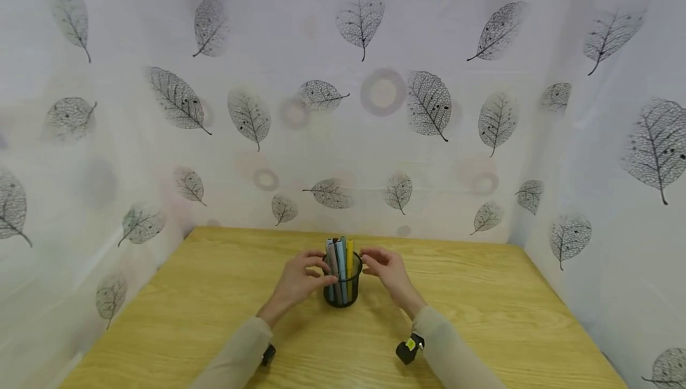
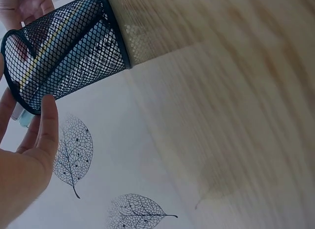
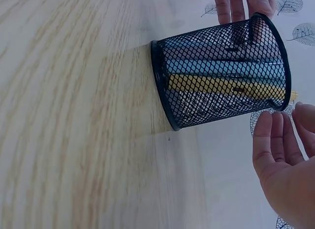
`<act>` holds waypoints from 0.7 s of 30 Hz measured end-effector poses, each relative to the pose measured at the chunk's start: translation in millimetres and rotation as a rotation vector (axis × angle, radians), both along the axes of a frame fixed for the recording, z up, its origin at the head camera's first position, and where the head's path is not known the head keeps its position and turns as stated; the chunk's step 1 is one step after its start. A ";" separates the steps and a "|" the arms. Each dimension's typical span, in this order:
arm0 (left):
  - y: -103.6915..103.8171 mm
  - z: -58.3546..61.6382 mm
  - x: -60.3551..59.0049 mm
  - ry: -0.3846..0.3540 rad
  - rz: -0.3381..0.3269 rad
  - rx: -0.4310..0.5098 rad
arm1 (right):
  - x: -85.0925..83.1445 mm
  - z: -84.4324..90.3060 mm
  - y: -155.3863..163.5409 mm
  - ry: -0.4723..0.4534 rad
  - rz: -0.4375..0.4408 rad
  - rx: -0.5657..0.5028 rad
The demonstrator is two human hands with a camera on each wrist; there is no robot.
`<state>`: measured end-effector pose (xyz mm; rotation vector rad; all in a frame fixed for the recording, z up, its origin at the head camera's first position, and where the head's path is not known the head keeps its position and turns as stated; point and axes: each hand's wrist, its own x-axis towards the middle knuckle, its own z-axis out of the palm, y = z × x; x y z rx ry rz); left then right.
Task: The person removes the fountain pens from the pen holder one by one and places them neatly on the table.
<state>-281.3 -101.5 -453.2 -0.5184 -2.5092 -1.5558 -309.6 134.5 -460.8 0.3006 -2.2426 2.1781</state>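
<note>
A black mesh pen holder (image 1: pixel 351 293) stands upright on the wooden table, with several pens in it. Among them are a yellow pen (image 1: pixel 350 253), a light blue pen (image 1: pixel 340 261) and a greyish one (image 1: pixel 332 258). My left hand (image 1: pixel 301 277) is at the holder's left side near the rim, fingers loosely bent and thumb toward the front. On the other side, my right hand (image 1: pixel 391 271) has its fingertips beside the rim. Both wrist views show relaxed fingers close to the mesh; whether they touch it is hard to tell.
The light wooden table (image 1: pixel 461 305) reaches back to a pale curtain (image 1: pixel 343 151) printed with dark leaves, which also hangs at both sides. Small black devices sit at both wrists, the right one (image 1: pixel 409 348) bearing a yellow mark.
</note>
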 end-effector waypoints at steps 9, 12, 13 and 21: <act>-1.5 -0.5 -1.0 -0.006 -0.004 0.003 | -7.6 -3.4 -4.0 0.004 -0.005 -0.014; -2.5 -1.0 -2.4 0.009 -0.013 -0.009 | -9.6 -3.3 -5.1 0.004 0.005 -0.009; -2.8 -1.0 -2.7 0.019 -0.018 -0.013 | -10.2 -2.9 -5.5 0.005 0.009 -0.003; -3.1 0.6 -6.5 0.033 -0.027 -0.033 | -12.4 2.8 -5.0 0.002 0.032 0.044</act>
